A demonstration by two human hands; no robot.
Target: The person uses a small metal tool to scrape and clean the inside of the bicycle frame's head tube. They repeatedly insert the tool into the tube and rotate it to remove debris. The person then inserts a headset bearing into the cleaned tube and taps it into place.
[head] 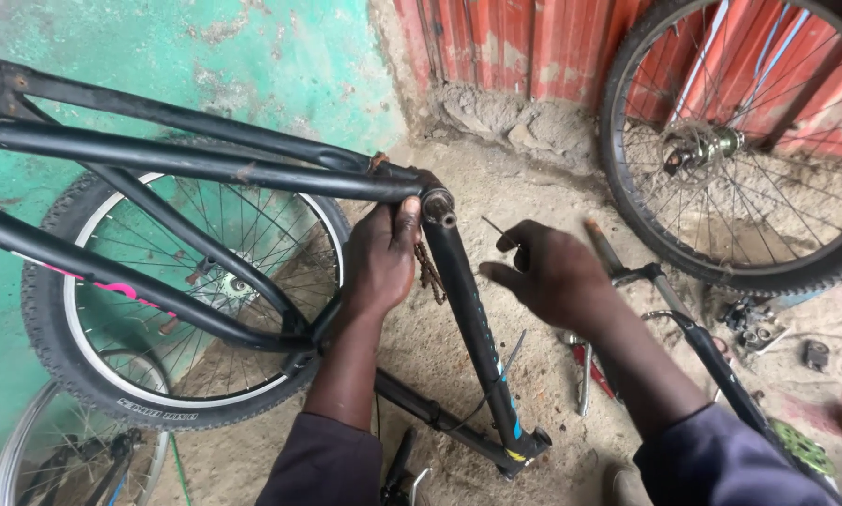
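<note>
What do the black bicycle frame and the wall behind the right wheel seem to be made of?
Bicycle frame: probably metal tubing, matte black paint, rust where chipped. Wall: likely corrugated metal sheet, faded red paint, ribbed and worn.

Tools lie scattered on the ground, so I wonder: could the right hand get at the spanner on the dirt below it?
Probably yes. The right hand hovers just above the spanner, with only bare dirt between; nothing covers it.
</note>
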